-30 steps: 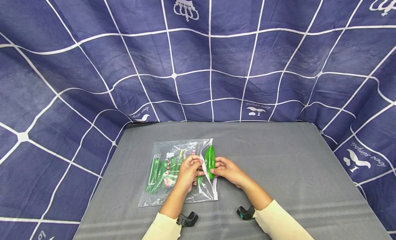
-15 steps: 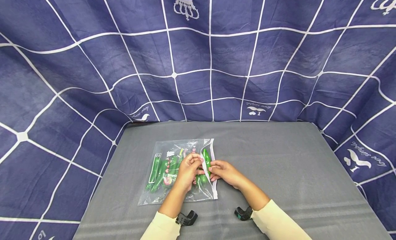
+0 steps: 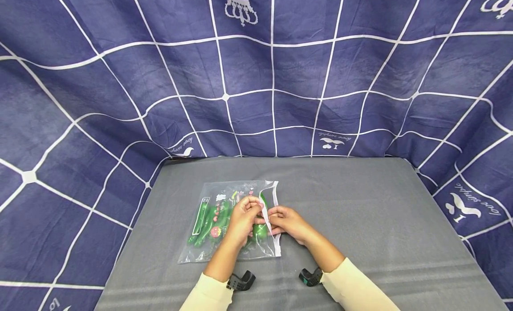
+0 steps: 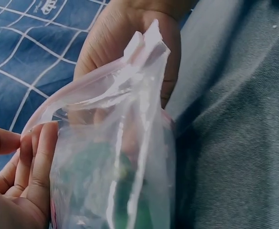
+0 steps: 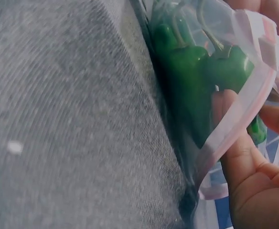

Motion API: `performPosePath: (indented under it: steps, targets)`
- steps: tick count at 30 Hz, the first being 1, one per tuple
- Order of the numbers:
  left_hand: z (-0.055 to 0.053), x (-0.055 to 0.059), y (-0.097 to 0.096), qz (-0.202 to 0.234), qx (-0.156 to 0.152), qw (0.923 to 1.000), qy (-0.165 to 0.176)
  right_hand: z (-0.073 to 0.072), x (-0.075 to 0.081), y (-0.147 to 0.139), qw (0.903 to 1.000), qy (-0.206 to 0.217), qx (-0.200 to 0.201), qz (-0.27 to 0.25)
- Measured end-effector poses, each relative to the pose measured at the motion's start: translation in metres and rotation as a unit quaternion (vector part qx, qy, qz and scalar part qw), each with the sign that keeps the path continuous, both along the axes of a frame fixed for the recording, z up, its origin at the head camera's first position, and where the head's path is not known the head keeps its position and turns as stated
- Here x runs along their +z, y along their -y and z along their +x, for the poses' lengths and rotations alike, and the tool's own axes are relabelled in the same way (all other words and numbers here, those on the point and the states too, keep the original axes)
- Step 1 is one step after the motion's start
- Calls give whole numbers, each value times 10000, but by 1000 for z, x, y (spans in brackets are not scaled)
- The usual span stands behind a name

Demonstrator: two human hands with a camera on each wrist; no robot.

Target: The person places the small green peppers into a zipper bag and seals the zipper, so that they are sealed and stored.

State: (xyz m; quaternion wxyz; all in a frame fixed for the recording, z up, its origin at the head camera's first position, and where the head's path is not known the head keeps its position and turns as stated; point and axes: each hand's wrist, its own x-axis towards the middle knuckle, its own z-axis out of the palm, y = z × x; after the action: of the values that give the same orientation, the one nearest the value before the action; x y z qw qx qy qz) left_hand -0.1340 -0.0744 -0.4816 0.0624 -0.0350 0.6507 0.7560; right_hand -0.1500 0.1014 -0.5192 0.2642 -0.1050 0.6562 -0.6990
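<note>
A clear zip bag (image 3: 250,254) with a printed front lies on the grey table, its mouth towards the right. Several green peppers (image 5: 189,71) show through its plastic. My left hand (image 3: 242,222) pinches one lip of the mouth, and in the left wrist view its fingertips (image 4: 46,138) hold that edge up. Reaching into the opening, my right hand (image 3: 289,224) grips another green pepper (image 3: 262,198), which is mostly hidden behind the white lip. In the right wrist view, fingers lie behind the zip strip (image 5: 235,126), close against the peppers inside.
Grey cloth covers the table (image 3: 360,204). A blue curtain (image 3: 296,110) with white grid lines hangs at the back and sides. A black strap device (image 3: 242,280) sits at the left wrist, and a similar one (image 3: 310,276) at the right.
My right hand has moved left, taking the green pepper from beside the mouth into the bag. The left hand keeps its pinch on the lip, almost still.
</note>
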Motion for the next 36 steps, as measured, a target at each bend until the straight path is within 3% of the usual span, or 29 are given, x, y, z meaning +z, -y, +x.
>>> performPosePath:
  steps: [11, 17, 24, 36]
  targets:
    - [1, 12, 0, 22, 33, 9999, -127, 1, 3, 8, 9995, 47, 18, -315]
    - [1, 17, 1, 21, 85, 9998, -183, 2, 6, 10, 9979, 6, 218, -607]
    - [2, 29, 5, 4, 144, 9996, -251, 3, 13, 2, 9981, -443, 199, -388]
    - [0, 48, 10, 176, 205, 9982, -539, 7, 41, -9, 9907, -1343, 114, -164]
